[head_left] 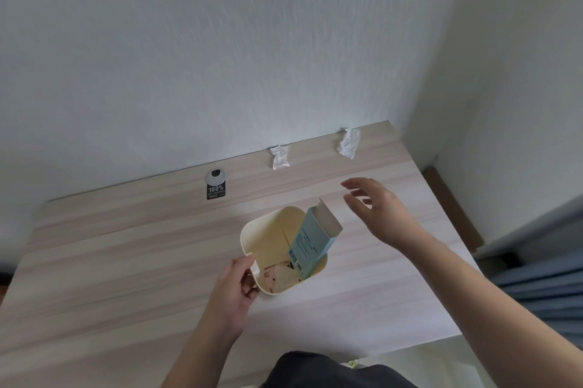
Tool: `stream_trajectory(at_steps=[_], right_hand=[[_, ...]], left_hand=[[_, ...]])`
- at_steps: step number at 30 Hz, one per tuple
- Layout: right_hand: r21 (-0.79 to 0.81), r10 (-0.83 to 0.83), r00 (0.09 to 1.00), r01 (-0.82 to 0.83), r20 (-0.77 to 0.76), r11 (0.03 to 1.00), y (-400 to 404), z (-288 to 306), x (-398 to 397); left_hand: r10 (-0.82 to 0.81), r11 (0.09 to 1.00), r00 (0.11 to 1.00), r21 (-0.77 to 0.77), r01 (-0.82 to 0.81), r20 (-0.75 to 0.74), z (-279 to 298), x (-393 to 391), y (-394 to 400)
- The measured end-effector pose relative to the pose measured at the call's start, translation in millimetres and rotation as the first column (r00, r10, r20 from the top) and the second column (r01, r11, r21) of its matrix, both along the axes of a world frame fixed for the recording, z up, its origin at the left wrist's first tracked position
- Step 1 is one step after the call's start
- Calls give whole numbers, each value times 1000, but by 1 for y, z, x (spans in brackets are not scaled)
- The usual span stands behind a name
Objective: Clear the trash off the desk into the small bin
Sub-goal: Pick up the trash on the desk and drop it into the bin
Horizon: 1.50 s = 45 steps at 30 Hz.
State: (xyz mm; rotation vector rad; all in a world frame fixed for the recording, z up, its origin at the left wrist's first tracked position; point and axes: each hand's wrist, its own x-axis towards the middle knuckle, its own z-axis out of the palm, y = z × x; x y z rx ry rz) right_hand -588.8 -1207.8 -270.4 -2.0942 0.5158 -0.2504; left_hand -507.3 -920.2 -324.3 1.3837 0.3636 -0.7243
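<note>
Far left along the wall edge of the desk point(110, 245) sits a small black-labelled packet point(215, 184) with a white cap — whether it counts as trash you can't tell from here. Your left hand point(235, 285) is clamped on the near-left rim of the small cream bin point(252, 226), steadying it mid-desk. Inside, a pale blue carton point(310, 242) stands tilted with its open flap above the rim, on top of some brown paper point(279, 278) at the bottom. Your right hand point(377, 214) hovers just beside the carton, fingers spread and holding nothing — the carton looks freshly dropped, so this step reads as done.

What's left: two crumpled tissues, one point(279, 157) behind the bin and one point(349, 143) further right, both tight against the wall. Next, you'd likely reach forward past the bin. The path is open, but the tall carton sits close to your reach, and the desk's right edge is near the far tissue.
</note>
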Motion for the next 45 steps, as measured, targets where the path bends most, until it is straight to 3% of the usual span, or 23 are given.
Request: stream_trajectory(at_steps=[8,13,21,28,36,45], right_hand=[[-89,34,999,-36,-22,995,6,2,3],[-146,52,998,-56,-31,988,25,4,16],[-340,97,981,-150,-169,929,59,6,30],[-401,76,990,-118,-118,908,79,4,38],[-495,77,984,-147,-158,856,51,-5,53],[-447,237,936,-334,-259,830,-18,-28,65]], left_hand=[[31,997,999,-68,-34,-35,14,-2,3],[18,998,1000,-61,-16,22,23,7,18],[144,967,988,-204,-152,-55,26,21,47],[151,967,987,-200,-160,-56,26,22,57],[129,974,992,-189,-125,7,26,11,46],[296,946,955,-136,-293,-1,21,-16,-31]])
